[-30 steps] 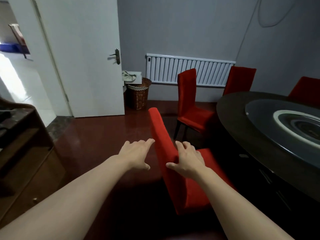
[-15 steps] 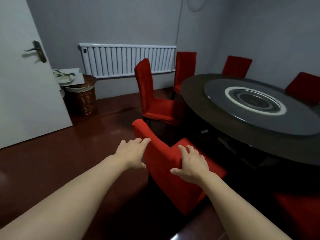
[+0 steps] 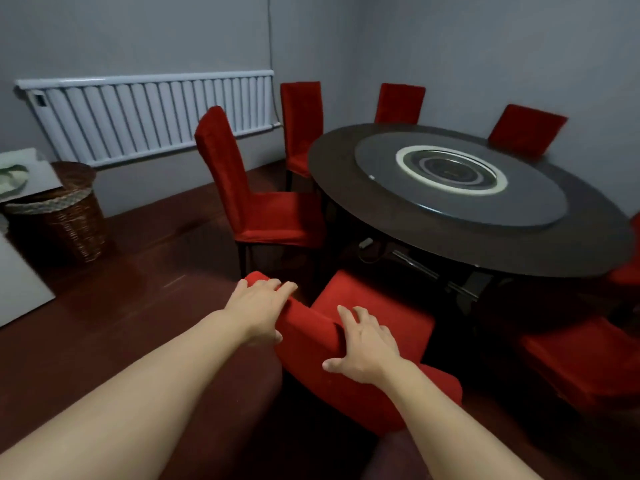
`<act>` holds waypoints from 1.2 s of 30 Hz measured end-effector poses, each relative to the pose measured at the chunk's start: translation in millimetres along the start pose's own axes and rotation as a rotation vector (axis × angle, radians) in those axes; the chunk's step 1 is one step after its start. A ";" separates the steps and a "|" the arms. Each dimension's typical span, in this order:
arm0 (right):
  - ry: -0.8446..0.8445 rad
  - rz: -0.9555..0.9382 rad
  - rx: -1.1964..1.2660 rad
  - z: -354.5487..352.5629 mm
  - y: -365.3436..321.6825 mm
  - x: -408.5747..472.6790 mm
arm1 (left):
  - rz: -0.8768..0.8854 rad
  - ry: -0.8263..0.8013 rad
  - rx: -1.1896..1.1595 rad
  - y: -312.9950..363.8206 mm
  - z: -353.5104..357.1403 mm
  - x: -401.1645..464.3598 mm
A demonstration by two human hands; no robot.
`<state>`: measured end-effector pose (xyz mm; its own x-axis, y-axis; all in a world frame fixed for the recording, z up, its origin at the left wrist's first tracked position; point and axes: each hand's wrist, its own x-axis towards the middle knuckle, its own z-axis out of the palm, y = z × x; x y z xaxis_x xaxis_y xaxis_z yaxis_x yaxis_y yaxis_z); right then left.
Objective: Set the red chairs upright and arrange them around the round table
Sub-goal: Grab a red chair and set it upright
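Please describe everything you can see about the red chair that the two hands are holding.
The red chair is nearest the camera, facing the round table. A red fabric cover, velvet-like, hides its backrest and seat; its legs are not visible. It appears upright, seat toward the table edge. The left hand rests over the backrest's top left corner, the right hand over the top edge further right, fingers draped on the front. Another red chair stands beyond it, apart.

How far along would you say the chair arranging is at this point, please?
Done: four red chairs stand upright by the round table, the nearest being the side chair. In hand: left hand and right hand rest on the near chair's backrest. Left: the chair at right may need tucking in.
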<state>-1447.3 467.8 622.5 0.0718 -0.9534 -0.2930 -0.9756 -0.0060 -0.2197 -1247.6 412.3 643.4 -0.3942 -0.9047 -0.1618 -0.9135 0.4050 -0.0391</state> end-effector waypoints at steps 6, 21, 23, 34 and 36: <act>0.043 0.242 0.013 13.5 -10.4 8.2 | 0.236 -0.041 0.040 -22.9 11.9 38.4; 0.198 0.515 -0.181 40.3 -14.3 14.1 | 0.557 0.043 0.124 -32.8 43.9 89.7; 0.219 0.514 -0.182 43.7 -11.3 16.5 | 0.589 0.084 0.107 -36.5 47.9 95.0; 0.256 0.501 -0.167 39.2 -22.0 49.6 | 0.662 0.083 0.156 -61.5 43.7 132.8; 0.247 0.498 -0.165 34.8 -17.0 57.5 | 0.658 0.071 0.166 -60.6 41.7 141.6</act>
<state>-1419.3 423.6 577.0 -0.4354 -0.8954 -0.0935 -0.9003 0.4332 0.0431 -1243.9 265.2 581.7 -0.8730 -0.4676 -0.1386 -0.4562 0.8834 -0.1069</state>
